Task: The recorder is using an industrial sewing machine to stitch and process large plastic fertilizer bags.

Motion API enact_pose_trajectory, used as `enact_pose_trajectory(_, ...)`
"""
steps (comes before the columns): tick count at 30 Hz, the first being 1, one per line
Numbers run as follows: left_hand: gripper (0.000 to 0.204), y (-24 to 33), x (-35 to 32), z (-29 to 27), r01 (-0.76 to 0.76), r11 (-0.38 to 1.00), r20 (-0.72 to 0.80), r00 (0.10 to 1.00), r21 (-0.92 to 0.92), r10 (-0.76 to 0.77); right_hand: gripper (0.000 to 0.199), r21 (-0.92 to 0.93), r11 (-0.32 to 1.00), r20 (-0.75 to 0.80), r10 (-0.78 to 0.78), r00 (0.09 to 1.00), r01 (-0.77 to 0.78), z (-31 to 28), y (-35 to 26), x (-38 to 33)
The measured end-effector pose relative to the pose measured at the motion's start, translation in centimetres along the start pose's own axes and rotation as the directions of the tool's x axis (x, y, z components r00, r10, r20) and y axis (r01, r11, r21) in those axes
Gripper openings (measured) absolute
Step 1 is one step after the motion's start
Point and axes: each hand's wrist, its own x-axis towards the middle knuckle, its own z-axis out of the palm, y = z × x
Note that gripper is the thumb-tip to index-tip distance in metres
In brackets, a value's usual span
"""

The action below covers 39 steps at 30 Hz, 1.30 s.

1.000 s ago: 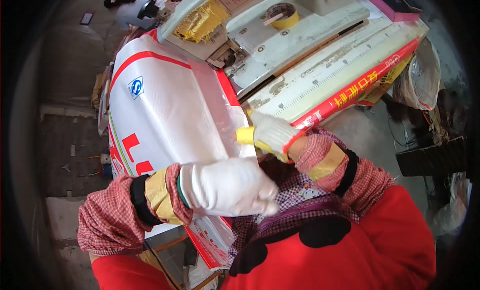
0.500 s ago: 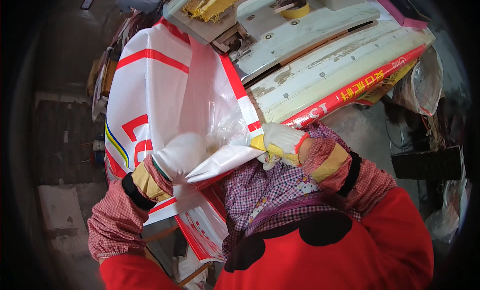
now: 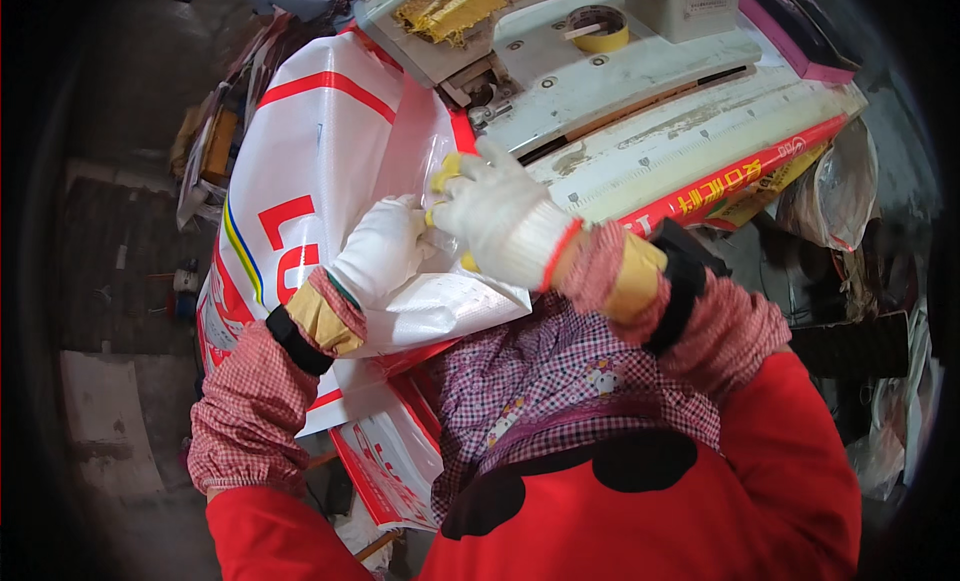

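A large white woven plastic sack (image 3: 330, 161) with red bands and lettering lies with its mouth spread in front of me, up against a sewing machine (image 3: 560, 91). My left hand (image 3: 385, 249), in a white glove, is closed at the sack's mouth. Its curled fingers are on a clear plastic liner (image 3: 440, 249), which shows only in part between my hands. My right hand (image 3: 500, 216), gloved in white with yellow fingertips, is over the mouth beside the left. Its fingers are spread. Below it, a folded white flap (image 3: 470, 306) of the sack lies near my lap.
A roll of yellow tape (image 3: 600, 41) rests on the machine bed. To its right is a dark box with a pink edge (image 3: 800, 31). A printed red strip (image 3: 730, 181) runs along the table's front edge. Stacked material (image 3: 215, 146) stands at the left.
My right hand has let go of the sack's edge and moved up and left over the mouth, its fingers opening. My left hand has moved up and right toward it.
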Motion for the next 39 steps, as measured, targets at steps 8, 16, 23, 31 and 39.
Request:
enact_pose_trajectory(8, 0.034, -0.5, 0.4, -0.9, 0.293, 0.928, 0.276, 0.934, -0.23, -0.226, 0.022, 0.321, 0.903, 0.394, 0.145, 0.907, -0.284, -1.1, 3.7, 3.3)
enact_pose_trajectory(16, 0.037, -0.4, 1.5, -1.7, 0.356, 0.911, 0.385, 0.886, -0.209, -0.258, 0.043, 0.198, 0.919, 0.201, 0.303, 0.931, -0.342, -2.5, 3.7, 3.4)
enact_pose_trajectory(23, 0.044, -0.3, 2.2, -1.7, 0.312, 0.928, 0.397, 0.893, -0.204, -0.213, 0.029, -0.285, 0.9, 0.176, 0.388, 0.905, -0.33, 1.7, 3.6, 4.6)
enact_pose_trajectory(31, 0.048, 0.9, 2.3, -1.1, 0.196, 0.642, -0.182, 0.862, -0.741, -0.474, 0.051, 0.461, 0.426, 0.278, 0.764, 0.582, -0.779, 1.1, 2.7, -1.9)
enact_pose_trajectory(39, 0.043, 3.3, 2.0, -2.1, 0.214, -0.151, 0.254, 0.904, -0.965, -0.343, 0.056, 0.64, 0.211, 0.596, 0.47, 0.651, -0.738, 4.0, 0.2, -2.8)
